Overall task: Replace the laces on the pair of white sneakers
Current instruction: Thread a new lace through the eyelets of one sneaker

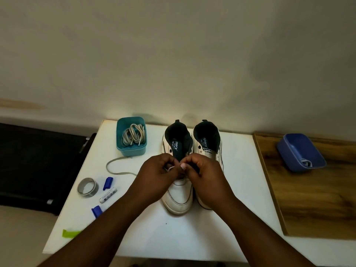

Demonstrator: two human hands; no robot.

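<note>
1. Sneakers, a white pair, stand side by side on a white table [240,189], toes toward the viewer, heels toward the wall. The left sneaker [178,197] sits directly under the hands; the right sneaker [207,143] is just beside it.
2. Both hands meet over the left sneaker's lower eyelets. The left hand [154,175] has its fingers curled, pinching a pale lace end. The right hand [200,171] is also curled, thumb and fingers pressed together at the same spot; what it pinches is hidden.
3. A grey lace [115,170] trails from the left hand across the table toward a teal box [132,149], which holds more coiled laces [133,136].
4. Progress, as a judgement: both sneakers show bare upper eyelets, so the old laces appear to be out. Threading of the left sneaker looks to be at its start, near the lowest eyelets. The right sneaker shows no lace at all.
5. Left to do, likely: lace the left sneaker up, then the whole right sneaker.
6. Elsewhere: a tape roll [88,187], a battery [108,195] and blue caps lie at left; a blue tray [300,153] rests on a wooden board at right.
</note>
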